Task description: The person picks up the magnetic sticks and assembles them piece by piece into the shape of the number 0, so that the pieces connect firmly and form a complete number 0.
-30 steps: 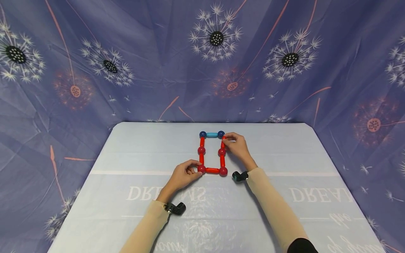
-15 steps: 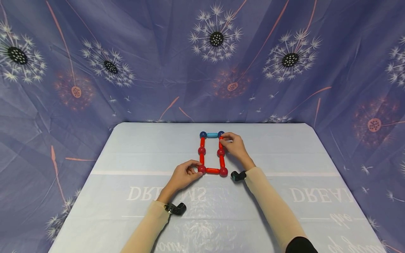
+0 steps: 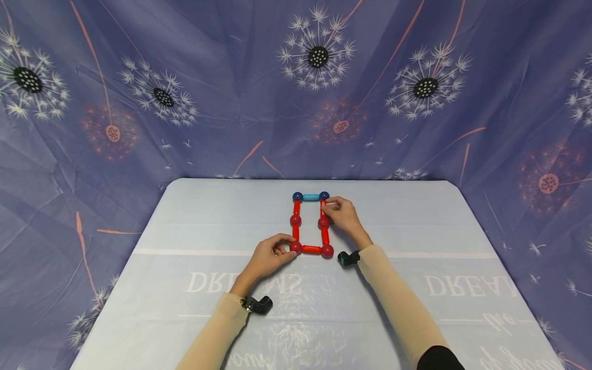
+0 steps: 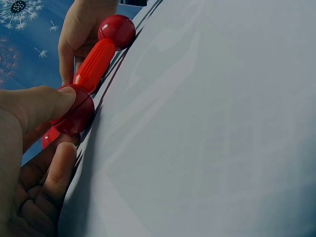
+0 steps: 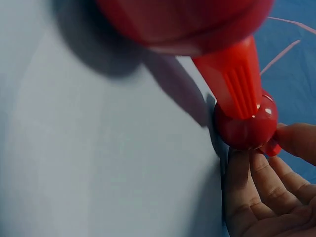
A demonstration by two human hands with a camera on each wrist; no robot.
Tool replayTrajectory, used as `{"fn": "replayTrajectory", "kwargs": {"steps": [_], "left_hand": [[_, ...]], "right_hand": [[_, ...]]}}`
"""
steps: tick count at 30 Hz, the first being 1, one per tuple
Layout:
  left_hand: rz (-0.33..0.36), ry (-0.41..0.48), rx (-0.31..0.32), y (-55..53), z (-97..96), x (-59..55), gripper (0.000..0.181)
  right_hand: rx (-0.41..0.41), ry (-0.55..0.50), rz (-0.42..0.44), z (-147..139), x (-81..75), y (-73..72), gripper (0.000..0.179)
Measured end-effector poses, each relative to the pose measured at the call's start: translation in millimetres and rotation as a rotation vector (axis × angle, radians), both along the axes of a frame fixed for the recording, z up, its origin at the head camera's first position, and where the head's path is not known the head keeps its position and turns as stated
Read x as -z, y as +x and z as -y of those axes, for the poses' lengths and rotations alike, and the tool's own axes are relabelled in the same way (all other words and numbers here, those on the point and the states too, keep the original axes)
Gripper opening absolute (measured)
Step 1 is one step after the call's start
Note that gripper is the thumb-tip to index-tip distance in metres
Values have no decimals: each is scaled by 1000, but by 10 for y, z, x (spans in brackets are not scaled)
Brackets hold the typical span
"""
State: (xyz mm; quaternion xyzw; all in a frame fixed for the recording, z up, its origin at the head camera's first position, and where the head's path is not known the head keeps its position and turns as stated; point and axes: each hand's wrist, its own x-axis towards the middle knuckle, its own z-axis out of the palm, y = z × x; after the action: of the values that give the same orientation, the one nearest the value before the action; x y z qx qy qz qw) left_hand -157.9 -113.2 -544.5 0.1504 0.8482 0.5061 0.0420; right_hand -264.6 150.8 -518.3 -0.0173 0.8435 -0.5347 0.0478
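Observation:
A rectangle of balls and rods from a ball-and-stick building set lies on the table. Its far side is a light blue rod (image 3: 311, 197) between two dark blue balls, one at the left corner (image 3: 297, 197), the other at the right (image 3: 325, 196). The other sides are red. My left hand (image 3: 268, 256) pinches the near-left red ball (image 4: 81, 116) between thumb and fingers. At the far right, my right hand (image 3: 344, 215) pinches the upper red rod (image 3: 322, 213), just beyond the middle red ball (image 5: 247, 126). Fingers partly hide that rod.
A pale cloth with printed lettering covers the table (image 3: 208, 216). Behind it hangs a purple dandelion-print curtain (image 3: 240, 103). Black wrist devices sit on the left (image 3: 257, 305) and right (image 3: 348, 258) wrists, the right one close to the near-right red ball (image 3: 327, 251).
My right hand has shifted slightly left with the upper right rod, so the rectangle's right side stands straighter. The left hand keeps its grip in the same place.

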Motion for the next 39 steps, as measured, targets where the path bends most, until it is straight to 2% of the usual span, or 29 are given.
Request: {"fn": "replayTrajectory", "kwargs": {"steps": [9, 18, 39], "left_hand": [[-18, 5, -4, -7, 8, 4, 30], [-8, -14, -16, 8, -4, -12, 32], [-13, -21, -22, 18, -13, -27, 32]], "right_hand": [[17, -51, 58, -12, 53, -67, 39], [35, -48, 83, -32, 40, -98, 38], [43, -21, 59, -38, 57, -126, 35]]}}
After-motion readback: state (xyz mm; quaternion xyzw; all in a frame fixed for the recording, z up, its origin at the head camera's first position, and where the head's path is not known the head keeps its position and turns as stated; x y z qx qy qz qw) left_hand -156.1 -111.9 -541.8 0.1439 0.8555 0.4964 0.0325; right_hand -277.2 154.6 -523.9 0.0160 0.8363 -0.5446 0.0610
